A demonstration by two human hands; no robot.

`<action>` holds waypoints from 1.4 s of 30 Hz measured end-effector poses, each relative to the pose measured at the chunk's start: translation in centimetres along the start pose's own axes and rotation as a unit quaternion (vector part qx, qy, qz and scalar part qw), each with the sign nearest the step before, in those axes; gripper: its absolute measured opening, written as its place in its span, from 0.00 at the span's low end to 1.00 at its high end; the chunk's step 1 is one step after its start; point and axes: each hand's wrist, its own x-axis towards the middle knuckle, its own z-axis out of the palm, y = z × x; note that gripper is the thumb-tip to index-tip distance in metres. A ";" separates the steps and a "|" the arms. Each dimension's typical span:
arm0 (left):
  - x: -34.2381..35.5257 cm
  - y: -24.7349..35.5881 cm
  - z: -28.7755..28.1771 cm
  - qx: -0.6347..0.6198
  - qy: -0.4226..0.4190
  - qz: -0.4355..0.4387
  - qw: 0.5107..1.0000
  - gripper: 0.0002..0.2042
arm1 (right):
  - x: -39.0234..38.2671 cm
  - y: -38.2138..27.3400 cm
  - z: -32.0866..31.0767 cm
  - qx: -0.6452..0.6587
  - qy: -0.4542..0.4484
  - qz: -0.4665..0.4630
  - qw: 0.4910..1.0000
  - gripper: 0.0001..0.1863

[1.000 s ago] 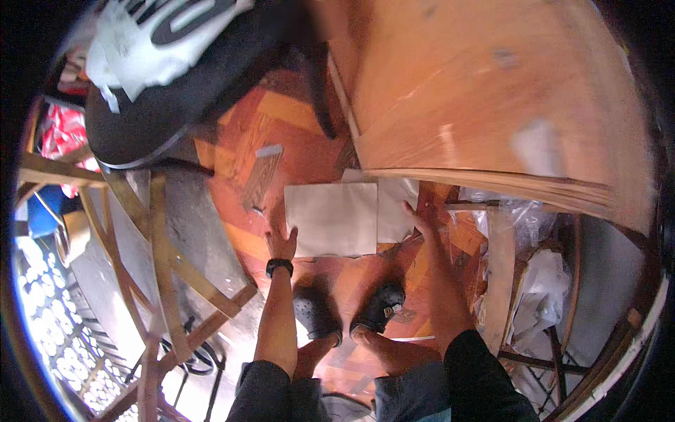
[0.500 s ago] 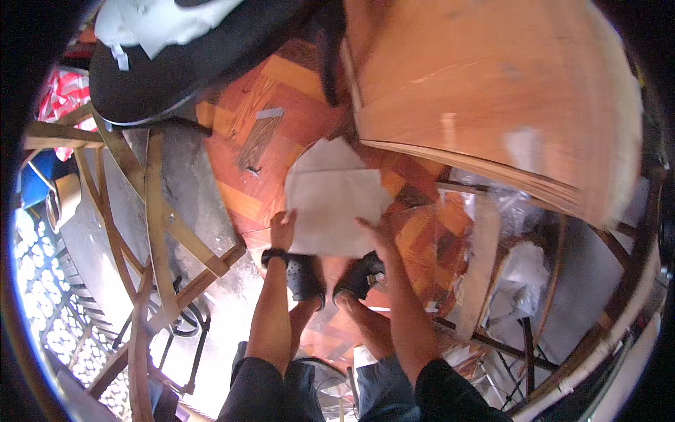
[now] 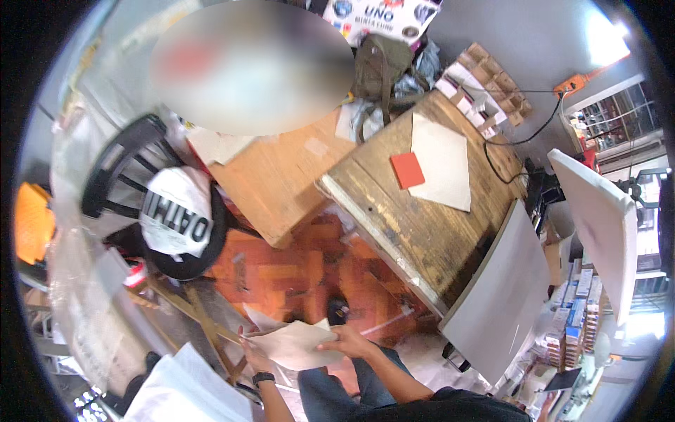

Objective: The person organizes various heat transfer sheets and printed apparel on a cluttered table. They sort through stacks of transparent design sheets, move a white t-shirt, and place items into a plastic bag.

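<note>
Low in front of me, above the floor, are several cream paper sheets [image 3: 295, 346], tilted and slightly fanned. My left hand [image 3: 256, 357], with a dark band at its wrist, grips their left edge. At the right edge my right hand [image 3: 346, 342] pinches the sheets, thumb on top and fingers partly hidden below. Ahead to the right, another cream sheet [image 3: 444, 165] lies on a worn wooden table [image 3: 373, 188]. An orange-red square piece [image 3: 406, 171] overlaps that sheet's left side.
A black chair [image 3: 186, 266] bearing a white printed bag [image 3: 176, 224] stands at left. A lighter wooden tabletop [image 3: 278, 186] sits behind it. Grey panels [image 3: 503, 292] lean at right, near stacked boxes [image 3: 573, 306]. White sheeting [image 3: 186, 387] lies lower left. Wooden slats [image 3: 200, 316] cross beside my left arm.
My view has swung up from the floor to the tables and room. The sheets remain in my hands, now tilted rather than flat, and my right hand has closed on their edge.
</note>
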 end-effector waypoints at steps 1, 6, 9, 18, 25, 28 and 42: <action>1.8 -0.2 -4.5 -0.004 0.003 -0.018 1.000 0.29 | -2.1 -4.8 -0.2 0.028 0.012 -0.036 0.999 0.20; -4.2 14.5 10.6 0.199 -0.235 0.161 0.938 0.27 | -7.2 -12.2 -4.0 0.183 0.200 -0.176 0.946 0.16; -6.6 19.9 20.9 0.325 -0.308 0.219 0.867 0.23 | -10.4 -16.6 -9.0 0.135 0.323 -0.267 0.898 0.15; -7.2 16.5 37.7 0.350 -0.385 0.378 0.766 0.17 | -12.0 -20.4 -20.2 -0.019 0.630 -0.357 0.689 0.26; 1.9 8.5 43.2 0.393 -0.495 0.344 0.695 0.29 | -4.8 -13.6 -24.7 0.165 0.537 -0.221 0.797 0.29; 2.3 7.5 43.7 0.540 -0.429 0.192 0.698 0.27 | -4.6 -12.9 -23.1 0.069 0.566 -0.130 0.811 0.22; 8.3 0.6 59.3 0.502 -0.413 0.356 0.672 0.24 | 3.9 -16.2 -30.2 0.573 0.621 -0.229 0.483 0.23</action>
